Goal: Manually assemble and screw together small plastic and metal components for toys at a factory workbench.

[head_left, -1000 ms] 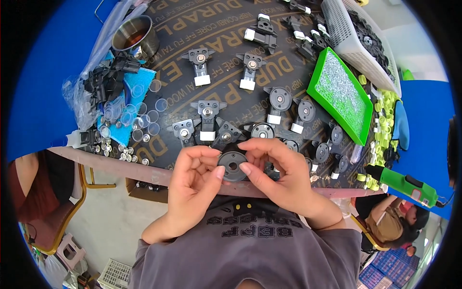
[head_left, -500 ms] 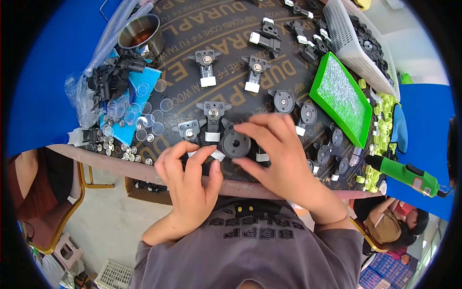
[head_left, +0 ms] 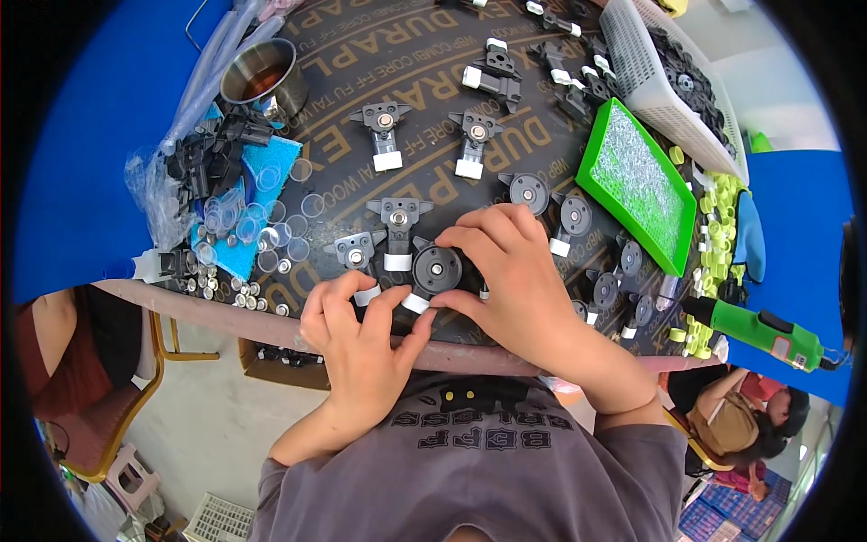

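Note:
In front of me lies a black plastic part with a round disc [head_left: 437, 269] on top and a white end piece [head_left: 415, 303] pointing toward me. My left hand [head_left: 361, 339] has its thumb and forefinger on either side of that white end. Curled around the disc's right side is my right hand [head_left: 510, 275], fingertips at its far edge and thumb at its near edge. Just left of it are two similar black parts without discs: a bracket [head_left: 398, 217] with a metal centre and white foot, and a smaller bracket [head_left: 355, 251] partly behind my left fingers.
Several disc-topped parts [head_left: 575, 215] lie to the right, near a green tray [head_left: 591, 172] of small metal pieces. A green electric screwdriver [head_left: 763, 334] rests by yellow-green rings. At left are a metal cup [head_left: 293, 86], clear discs [head_left: 298, 248] and a blue sheet [head_left: 282, 163]. A white basket [head_left: 632, 45] stands far right.
The disc-topped part has come down to a flatter, more level pose. My right thumb has shifted toward its white end, and my left fingers have closed in on that end.

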{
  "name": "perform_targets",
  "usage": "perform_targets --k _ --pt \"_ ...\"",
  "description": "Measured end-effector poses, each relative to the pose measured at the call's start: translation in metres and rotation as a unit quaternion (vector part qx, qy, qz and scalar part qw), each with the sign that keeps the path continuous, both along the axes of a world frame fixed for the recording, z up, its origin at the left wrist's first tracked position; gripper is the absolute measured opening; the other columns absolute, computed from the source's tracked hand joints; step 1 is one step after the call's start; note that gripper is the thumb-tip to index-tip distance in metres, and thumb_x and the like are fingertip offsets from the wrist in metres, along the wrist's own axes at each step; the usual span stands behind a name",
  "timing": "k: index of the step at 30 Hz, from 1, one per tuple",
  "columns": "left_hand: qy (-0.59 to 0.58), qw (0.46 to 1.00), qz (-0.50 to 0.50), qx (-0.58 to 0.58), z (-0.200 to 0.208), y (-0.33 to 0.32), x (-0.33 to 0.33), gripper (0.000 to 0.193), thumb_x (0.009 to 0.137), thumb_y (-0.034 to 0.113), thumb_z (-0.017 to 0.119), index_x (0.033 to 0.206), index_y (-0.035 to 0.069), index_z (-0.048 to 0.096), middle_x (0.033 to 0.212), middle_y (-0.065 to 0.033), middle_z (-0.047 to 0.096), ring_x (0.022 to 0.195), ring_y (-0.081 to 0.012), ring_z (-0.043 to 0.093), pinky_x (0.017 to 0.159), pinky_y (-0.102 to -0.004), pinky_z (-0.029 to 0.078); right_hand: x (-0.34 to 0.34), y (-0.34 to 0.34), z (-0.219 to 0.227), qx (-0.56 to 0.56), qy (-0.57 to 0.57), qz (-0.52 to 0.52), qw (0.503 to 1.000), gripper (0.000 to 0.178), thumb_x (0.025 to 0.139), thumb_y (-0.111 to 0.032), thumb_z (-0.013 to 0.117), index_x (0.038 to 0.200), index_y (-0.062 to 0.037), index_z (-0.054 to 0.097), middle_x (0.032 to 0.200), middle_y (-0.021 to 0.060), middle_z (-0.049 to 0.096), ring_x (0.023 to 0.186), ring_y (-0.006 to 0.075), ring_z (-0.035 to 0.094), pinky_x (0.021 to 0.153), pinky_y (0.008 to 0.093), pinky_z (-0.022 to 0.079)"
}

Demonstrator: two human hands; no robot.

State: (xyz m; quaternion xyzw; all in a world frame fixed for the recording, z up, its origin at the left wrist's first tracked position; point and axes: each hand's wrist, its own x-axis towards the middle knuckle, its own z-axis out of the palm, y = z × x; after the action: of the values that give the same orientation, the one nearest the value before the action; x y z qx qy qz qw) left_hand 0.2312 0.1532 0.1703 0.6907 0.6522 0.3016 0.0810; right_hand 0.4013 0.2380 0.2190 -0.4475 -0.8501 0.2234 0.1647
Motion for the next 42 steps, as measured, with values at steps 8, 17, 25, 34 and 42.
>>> perform_targets --k 8,17,25,34,42 --pt "0.009 1.0 -0.021 -0.017 0.022 0.001 -0.007 0.048 0.068 0.031 0.085 0.107 0.013 0.065 0.113 -0.0089 0.047 0.111 -0.0346 0.04 0.095 -0.0466 0.032 0.023 -0.009 0.021 0.084 0.07 0.058 0.992 0.061 0.065 -0.024 0.084 0.118 -0.0052 0.06 0.112 0.0112 0.056 0.1 0.0319 0.053 0.086 0.0413 0.044" --pt "0.059 0.949 -0.271 0.151 0.13 0.133 0.067 0.039 0.075 0.008 0.075 0.111 0.006 0.06 0.113 -0.0133 0.055 0.111 -0.0344 0.05 0.096 -0.0422 0.038 0.073 -0.034 0.0 0.145 0.215 0.24 0.935 0.022 0.086 -0.025 0.068 0.091 -0.0053 0.061 0.075 0.0034 0.049 0.071 0.0202 0.052 0.06 0.0314 0.044" --pt "0.174 0.925 -0.336 -0.008 0.122 0.39 0.269 0.052 0.084 0.017 0.062 0.132 0.004 0.049 0.123 -0.0251 0.053 0.111 -0.0415 0.055 0.097 -0.0431 0.046 0.103 -0.037 0.026 0.21 0.151 0.209 0.943 0.013 0.081 -0.017 0.061 0.083 -0.0041 0.06 0.08 0.0044 0.054 0.079 0.02 0.054 0.066 0.0301 0.045" --pt "0.375 0.9 -0.222 0.009 0.057 0.5 0.33 0.028 0.084 0.013 0.062 0.11 0.009 0.071 0.122 -0.0167 0.062 0.108 -0.0337 0.064 0.086 -0.0417 0.054 0.132 -0.038 0.035 0.187 0.095 0.171 0.963 0.017 0.075 -0.015 0.058 0.086 -0.0037 0.063 0.085 0.0063 0.057 0.084 0.0205 0.056 0.069 0.0286 0.046" --pt "0.263 0.928 -0.261 0.037 0.076 0.499 0.325 0.021 0.083 0.012 0.059 0.098 0.004 0.073 0.102 -0.0192 0.07 0.095 -0.0334 0.068 0.081 -0.0424 0.056 0.125 -0.041 0.032 0.192 0.105 0.15 0.964 0.015 0.077 -0.015 0.057 0.086 -0.0051 0.063 0.083 0.0043 0.057 0.084 0.0187 0.056 0.068 0.028 0.046"
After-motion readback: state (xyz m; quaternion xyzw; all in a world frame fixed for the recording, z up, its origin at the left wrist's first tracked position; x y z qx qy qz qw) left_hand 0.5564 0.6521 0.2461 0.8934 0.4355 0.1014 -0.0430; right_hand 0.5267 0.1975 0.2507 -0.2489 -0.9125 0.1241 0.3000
